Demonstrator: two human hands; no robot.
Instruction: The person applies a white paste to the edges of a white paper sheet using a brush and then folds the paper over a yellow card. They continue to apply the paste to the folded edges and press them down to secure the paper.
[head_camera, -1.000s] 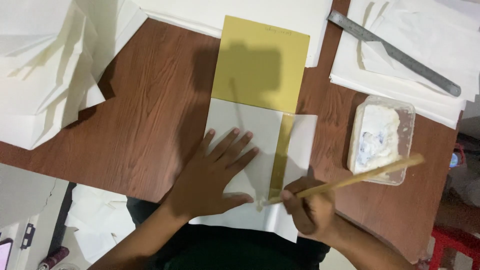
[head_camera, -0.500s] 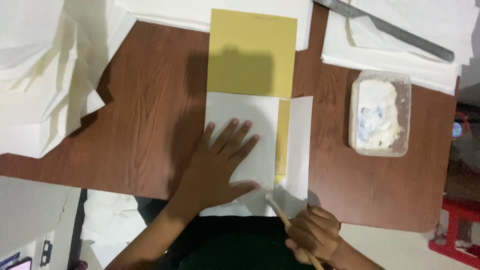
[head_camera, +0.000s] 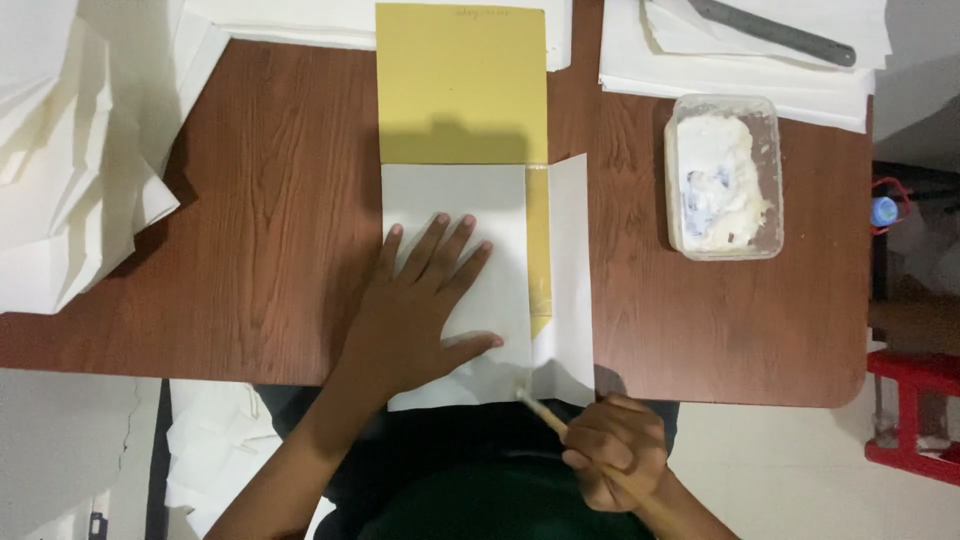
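Head cam: left hand (head_camera: 420, 310) lies open, flat on white sheet (head_camera: 455, 200) atop worktop (head_camera: 270, 210).
Right hand (head_camera: 615, 450) grips wooden stick (head_camera: 540, 410), tip at sheet's lower edge; paste tub (head_camera: 725, 178) nr right.

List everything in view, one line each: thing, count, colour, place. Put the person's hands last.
white folded sheet: one, white, table centre, under the left hand, right flap open
yellow card: one, yellow, under and beyond the sheet
stick: one, pale wood, in the right hand, tip at the sheet's near edge
tub of paste: one, clear with white paste, right of the sheet
metal ruler: one, grey, top right on paper
paper stacks: several, white, left edge and far edge
table: one, brown wood grain
red stool: one, red, floor at right
left hand: flat on the sheet, fingers spread
right hand: closed around the stick
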